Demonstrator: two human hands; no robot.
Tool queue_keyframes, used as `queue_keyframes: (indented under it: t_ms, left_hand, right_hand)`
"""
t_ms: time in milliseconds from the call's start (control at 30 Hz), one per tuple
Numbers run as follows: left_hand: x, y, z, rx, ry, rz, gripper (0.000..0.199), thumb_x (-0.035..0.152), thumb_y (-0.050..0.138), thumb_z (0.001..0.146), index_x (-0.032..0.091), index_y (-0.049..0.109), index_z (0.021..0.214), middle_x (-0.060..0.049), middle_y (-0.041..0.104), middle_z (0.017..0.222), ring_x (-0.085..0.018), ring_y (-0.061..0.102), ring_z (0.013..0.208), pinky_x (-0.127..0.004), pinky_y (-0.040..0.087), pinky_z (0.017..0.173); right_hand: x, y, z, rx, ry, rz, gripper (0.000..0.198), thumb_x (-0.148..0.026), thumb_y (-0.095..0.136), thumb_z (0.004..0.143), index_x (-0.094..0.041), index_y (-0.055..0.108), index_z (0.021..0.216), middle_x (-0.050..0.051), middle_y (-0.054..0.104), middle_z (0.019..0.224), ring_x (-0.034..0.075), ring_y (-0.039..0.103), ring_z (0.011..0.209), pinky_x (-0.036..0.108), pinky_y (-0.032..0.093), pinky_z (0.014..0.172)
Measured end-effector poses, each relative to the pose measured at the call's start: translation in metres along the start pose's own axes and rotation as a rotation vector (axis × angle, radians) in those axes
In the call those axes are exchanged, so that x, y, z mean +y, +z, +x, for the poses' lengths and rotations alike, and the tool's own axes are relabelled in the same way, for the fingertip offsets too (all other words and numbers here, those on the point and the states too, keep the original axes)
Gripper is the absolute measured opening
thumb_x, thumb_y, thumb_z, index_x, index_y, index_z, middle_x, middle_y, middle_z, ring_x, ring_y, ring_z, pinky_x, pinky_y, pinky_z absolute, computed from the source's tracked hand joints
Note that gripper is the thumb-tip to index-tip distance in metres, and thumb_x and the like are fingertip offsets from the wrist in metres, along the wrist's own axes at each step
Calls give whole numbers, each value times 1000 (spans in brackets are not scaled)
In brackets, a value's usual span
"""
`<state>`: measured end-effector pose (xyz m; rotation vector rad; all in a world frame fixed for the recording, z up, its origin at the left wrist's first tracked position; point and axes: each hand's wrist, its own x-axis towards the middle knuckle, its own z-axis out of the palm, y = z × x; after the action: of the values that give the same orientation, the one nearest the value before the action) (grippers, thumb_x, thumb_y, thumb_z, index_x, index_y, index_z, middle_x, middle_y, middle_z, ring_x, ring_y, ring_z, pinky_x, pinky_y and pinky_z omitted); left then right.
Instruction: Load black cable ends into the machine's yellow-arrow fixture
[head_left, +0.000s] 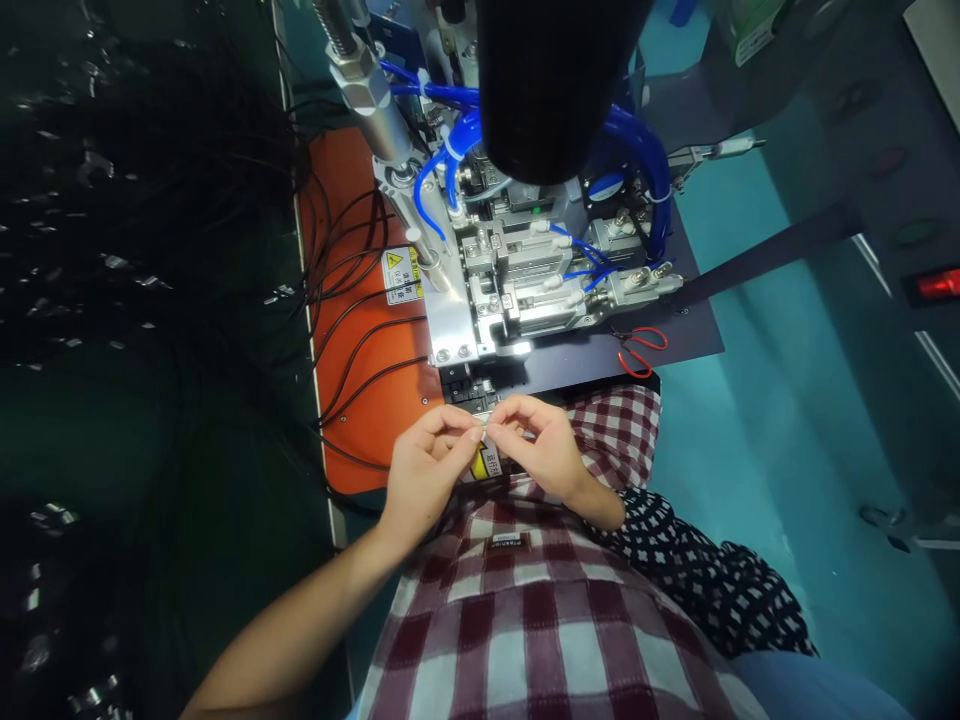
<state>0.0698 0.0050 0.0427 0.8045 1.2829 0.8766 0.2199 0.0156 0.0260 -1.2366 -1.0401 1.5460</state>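
Far left was mostly a dark heap of thin black cables with small metal ends (pixel 135 250), too murky to tell one strand from another, and a few of them trailed over the flat orange mat (pixel 360 400). Next over, the left hand (pixel 424 470) had thumb and forefinger pinched together on a tiny silvery metal piece (pixel 485 431), held just in front of the checked red-and-white shirt (pixel 525 620). Honestly that piece was too small to make out properly. The right hand (pixel 536 445) met it from the other side, fingertips nipped on the same piece, other fingers loosely curled. Just above sat the silver metal machine with blue air hoses (pixel 510 270), its top hidden by a blurred black cylinder (pixel 555 80). Small red-handled scissors (pixel 641 350) lay on the dark baseplate (pixel 690 335) to the right.
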Motion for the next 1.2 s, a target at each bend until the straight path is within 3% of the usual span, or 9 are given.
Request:
queue_keyframes:
  t_ms: [200, 367, 600, 867, 1067, 1200]
  left_hand:
    - [1, -2, 2, -33, -50, 23, 20, 33, 70, 82, 16, 60, 81, 6, 49, 56, -4, 40, 48, -15, 31, 46]
    - [0, -3, 2, -22, -58, -14, 18, 31, 69, 83, 16, 59, 83, 5, 50, 58, -4, 39, 49, -16, 31, 47]
    - [-1, -2, 1, -19, -27, -18, 16, 29, 69, 84, 17, 58, 84, 4, 52, 64, -4, 42, 51, -16, 32, 48]
    - [-1, 0, 0, 6, -19, -35, 15, 28, 70, 83, 17, 59, 83, 5, 53, 63, -4, 44, 50, -17, 34, 48]
    - [0, 1, 2, -18, -35, -107, 15, 27, 70, 82, 16, 59, 82, 5, 50, 60, -4, 42, 49, -17, 32, 49]
    - [3, 1, 4, -22, -53, -146, 17, 27, 71, 81, 15, 59, 80, 5, 51, 59, -4, 41, 47, -18, 29, 47]
  right_hand:
    - [1, 0, -1, 31, -96, -70, 6, -20, 65, 79, -17, 63, 74, 0, 62, 71, 10, 53, 59, 23, 42, 55]
    - [0, -2, 0, -3, 10, 5, 10, -26, 67, 79, -16, 64, 79, 0, 62, 66, 10, 53, 54, 23, 42, 52]
    - [-1, 1, 0, 11, 32, 14, 11, -26, 68, 76, -17, 63, 73, 0, 62, 68, 10, 51, 54, 23, 41, 51]
    - [4, 2, 1, -33, 200, 226, 17, -31, 73, 72, -17, 64, 75, -2, 59, 65, 8, 49, 49, 21, 36, 45]
    - [3, 4, -1, 17, 88, 87, 13, -27, 70, 75, -17, 63, 73, -1, 60, 66, 8, 51, 52, 22, 39, 49]
    - [1, 1, 1, -18, 90, 92, 15, -30, 69, 77, -16, 65, 77, 0, 62, 67, 10, 53, 53, 23, 41, 50]
